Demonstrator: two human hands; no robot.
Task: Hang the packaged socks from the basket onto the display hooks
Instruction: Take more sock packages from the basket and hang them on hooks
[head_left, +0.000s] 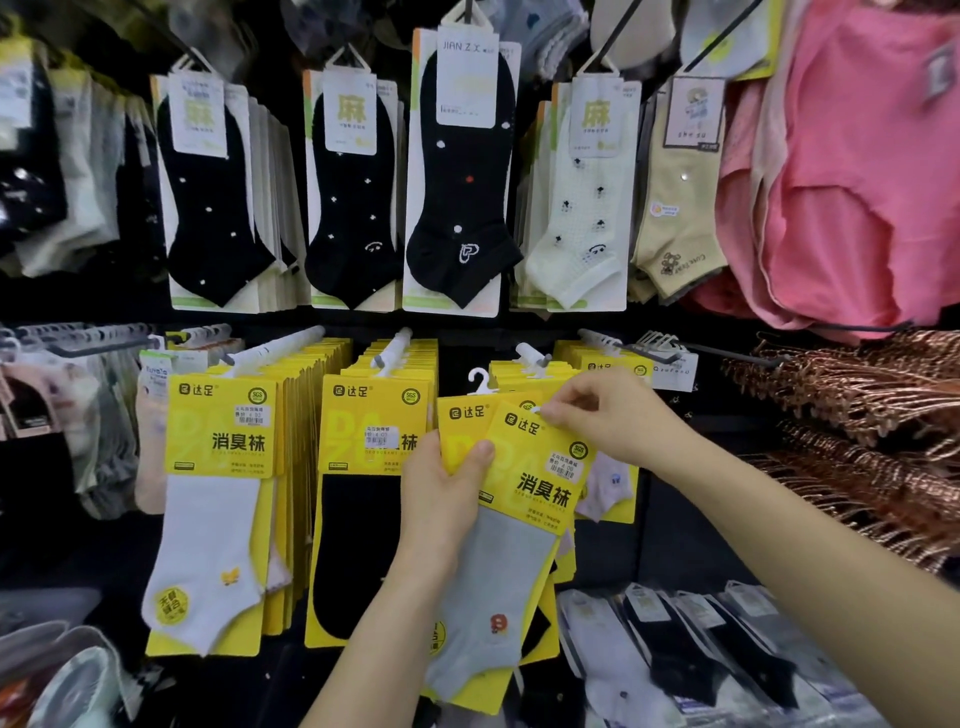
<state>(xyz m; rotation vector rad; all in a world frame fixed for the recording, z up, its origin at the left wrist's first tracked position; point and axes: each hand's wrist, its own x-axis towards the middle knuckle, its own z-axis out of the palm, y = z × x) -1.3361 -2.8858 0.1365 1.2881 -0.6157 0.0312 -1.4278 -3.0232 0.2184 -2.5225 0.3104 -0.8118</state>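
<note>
My left hand (444, 499) grips a small stack of yellow-carded sock packs (462, 415) by their left edge, in front of the lower row of hooks. The front pack, a grey sock on a yellow card (511, 561), is tilted to the right. My right hand (610, 415) pinches the top of that front pack near its hanger. A white plastic hanger (479, 382) sticks up from the pack behind. Just above, a white display hook (530, 356) carries more yellow packs. No basket is in view.
Full hooks of yellow packs hang to the left, with a white sock (208, 551) and a black sock (358, 545) in front. Black and pale socks fill the upper row. Pink garments (852, 171) and copper hangers (857, 415) crowd the right. Bagged socks (675, 649) lie below.
</note>
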